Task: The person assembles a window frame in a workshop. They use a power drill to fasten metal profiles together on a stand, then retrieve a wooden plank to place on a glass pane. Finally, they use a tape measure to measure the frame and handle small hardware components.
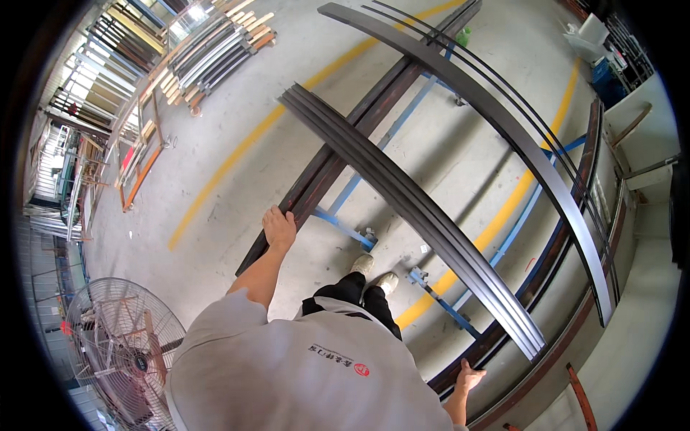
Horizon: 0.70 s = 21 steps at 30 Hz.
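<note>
My left hand (279, 228) grips the near end of the left dark rail (305, 183) of a blue-framed rack, fingers bent over its edge. Lower right, my right hand (468, 377) is at the near part of the right dark rail (491, 341), thumb and fingers partly showing around it. Across both rails lies a long dark grey ribbed metal profile (410, 194), ahead of my body and touched by neither hand. Farther off, a wide flat grey metal profile (496, 108) and thin black strips (528, 108) also span the rack.
The rack's blue legs (345, 228) with casters stand on the grey floor. A large wire-caged fan (129, 352) stands left behind me. Stacked bars (215, 61) lie at the far left, near an orange-edged frame (144, 176). Yellow lines (223, 172) cross the floor. A blue bin (608, 82) stands at right.
</note>
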{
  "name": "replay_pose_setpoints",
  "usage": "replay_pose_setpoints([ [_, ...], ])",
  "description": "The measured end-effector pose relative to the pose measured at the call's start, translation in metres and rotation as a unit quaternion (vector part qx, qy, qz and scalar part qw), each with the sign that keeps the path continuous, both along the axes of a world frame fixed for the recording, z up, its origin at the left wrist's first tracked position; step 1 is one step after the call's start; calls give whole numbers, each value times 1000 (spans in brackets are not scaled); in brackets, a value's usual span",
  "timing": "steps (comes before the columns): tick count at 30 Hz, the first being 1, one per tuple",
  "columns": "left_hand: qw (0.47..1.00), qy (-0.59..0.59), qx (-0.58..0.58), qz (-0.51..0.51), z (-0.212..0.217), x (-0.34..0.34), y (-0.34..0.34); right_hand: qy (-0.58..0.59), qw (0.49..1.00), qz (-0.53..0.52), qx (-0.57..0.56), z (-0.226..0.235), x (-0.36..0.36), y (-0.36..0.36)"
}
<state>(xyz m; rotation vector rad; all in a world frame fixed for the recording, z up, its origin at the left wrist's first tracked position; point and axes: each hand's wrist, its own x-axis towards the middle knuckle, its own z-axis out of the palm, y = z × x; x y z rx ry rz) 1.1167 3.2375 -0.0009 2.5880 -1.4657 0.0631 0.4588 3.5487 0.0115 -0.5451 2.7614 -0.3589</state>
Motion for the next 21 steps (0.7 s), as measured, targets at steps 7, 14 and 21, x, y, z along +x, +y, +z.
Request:
replay_pose_setpoints([
  [7, 999, 21, -20, -33, 16, -5, 8, 3, 1000, -1, 25, 12, 68, -9],
  [14, 997, 37, 50, -46, 31, -13, 10, 90, 995, -20, 45, 30, 97, -32],
  [21, 995, 3, 32, -93, 10, 22, 6, 82, 996, -23, 32, 33, 91, -33],
])
